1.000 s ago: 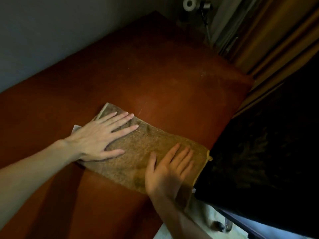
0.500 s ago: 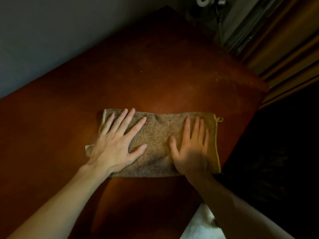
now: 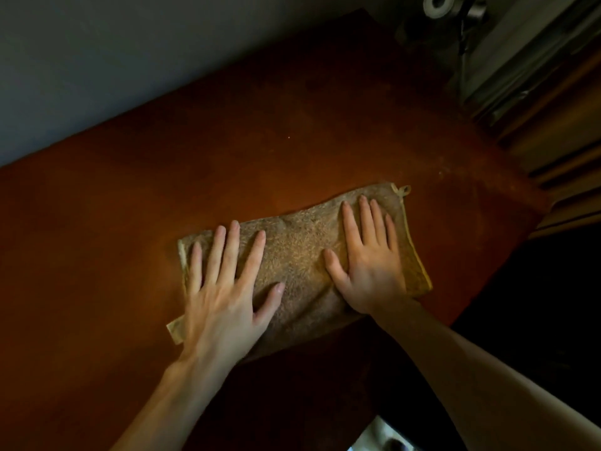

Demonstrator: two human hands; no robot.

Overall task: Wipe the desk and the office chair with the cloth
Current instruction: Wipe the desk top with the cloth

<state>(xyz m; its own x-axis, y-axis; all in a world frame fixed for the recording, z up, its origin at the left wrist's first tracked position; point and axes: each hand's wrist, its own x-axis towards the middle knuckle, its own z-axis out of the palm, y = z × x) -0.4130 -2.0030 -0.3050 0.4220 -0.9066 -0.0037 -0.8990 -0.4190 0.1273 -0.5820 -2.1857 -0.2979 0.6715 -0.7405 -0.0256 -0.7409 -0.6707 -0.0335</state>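
Note:
A tan terry cloth [image 3: 300,252] lies folded flat on the reddish-brown desk [image 3: 227,141]. My left hand [image 3: 224,288] presses on the cloth's left half with fingers straight and spread. My right hand [image 3: 370,258] presses flat on its right half, fingertips near the far edge. A small hanging loop shows at the cloth's far right corner. The dark office chair [image 3: 533,304] fills the shadow at the right of the desk; its shape is hard to make out.
A grey wall [image 3: 113,53] runs along the desk's far edge. Brown curtains [image 3: 559,131] hang at the upper right. A stand with a round white part [image 3: 439,3] sits beyond the desk's far corner. A pale patch of floor [image 3: 377,434] shows below the front edge.
Both hands have slid the cloth away from the desk's near right edge toward the middle and farther side. The cloth has turned, its right end now pointing farther away.

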